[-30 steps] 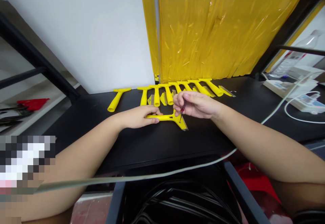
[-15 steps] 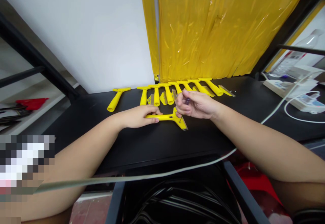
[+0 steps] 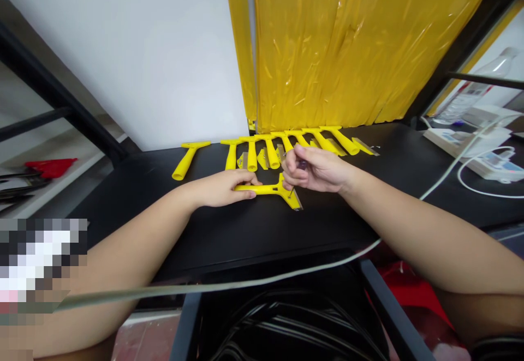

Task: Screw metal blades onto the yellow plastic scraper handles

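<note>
Head view: the left hand (image 3: pixel 227 187) grasps the handle of a yellow T-shaped scraper (image 3: pixel 266 190), thumb on the near side, and the scraper lies on the black tabletop (image 3: pixel 245 241) with its blade (image 3: pixel 298 206) facing right. The right hand (image 3: pixel 317 171) pinches a small screwdriver (image 3: pixel 302 164), mostly hidden by the fingers, its thin shaft angled down to the scraper's head. The step in hand looks like working a screw there; whether the tip sits in the slot, and which way it turns, I cannot tell. Judging from this, the next move calls for the shaft brought more upright, light downward pressure and small finger twists, with the left hand bracing against the torque and the right fingers clear of the blade. Behind, more yellow scraper handles (image 3: pixel 252 156) stand in a row, loose bladed head plates (image 3: pixel 365 147) among them.
</note>
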The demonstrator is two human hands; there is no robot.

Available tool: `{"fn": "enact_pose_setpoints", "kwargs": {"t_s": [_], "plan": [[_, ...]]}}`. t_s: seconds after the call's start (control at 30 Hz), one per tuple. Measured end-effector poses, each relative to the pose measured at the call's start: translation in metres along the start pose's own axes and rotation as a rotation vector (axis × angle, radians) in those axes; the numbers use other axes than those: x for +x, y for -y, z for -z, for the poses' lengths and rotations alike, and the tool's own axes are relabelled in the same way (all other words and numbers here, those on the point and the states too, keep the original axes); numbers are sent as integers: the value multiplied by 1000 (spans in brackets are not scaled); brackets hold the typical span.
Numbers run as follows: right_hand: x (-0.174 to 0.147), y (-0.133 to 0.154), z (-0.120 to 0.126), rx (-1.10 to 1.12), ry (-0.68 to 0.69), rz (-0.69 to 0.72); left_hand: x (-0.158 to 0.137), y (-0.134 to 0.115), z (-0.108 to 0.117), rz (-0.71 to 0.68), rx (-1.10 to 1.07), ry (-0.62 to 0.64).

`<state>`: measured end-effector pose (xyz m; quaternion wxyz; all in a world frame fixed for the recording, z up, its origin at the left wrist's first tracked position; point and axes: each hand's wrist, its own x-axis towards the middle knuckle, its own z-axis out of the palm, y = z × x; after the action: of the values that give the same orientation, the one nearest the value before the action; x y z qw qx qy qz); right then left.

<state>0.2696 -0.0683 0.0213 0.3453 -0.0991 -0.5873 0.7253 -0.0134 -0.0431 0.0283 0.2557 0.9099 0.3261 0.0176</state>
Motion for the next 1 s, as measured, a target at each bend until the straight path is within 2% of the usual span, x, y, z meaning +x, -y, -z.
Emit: {"fn": "enact_pose_setpoints", "kwargs": {"t_s": [0.37,0.53,0.73,1.0], "plan": [[-3,3,-3,88,-94,-33,0,2,-1,-1,11,1],[0,-1,4,3,-39,-9,0,1,0,1,7,-2],[0,-1,-2,33,-51,-89,1,1,-1,-2,-4,-4],[4,-7,-3,77,-68,-12,1,2,-1,-1,-1,3]]}}
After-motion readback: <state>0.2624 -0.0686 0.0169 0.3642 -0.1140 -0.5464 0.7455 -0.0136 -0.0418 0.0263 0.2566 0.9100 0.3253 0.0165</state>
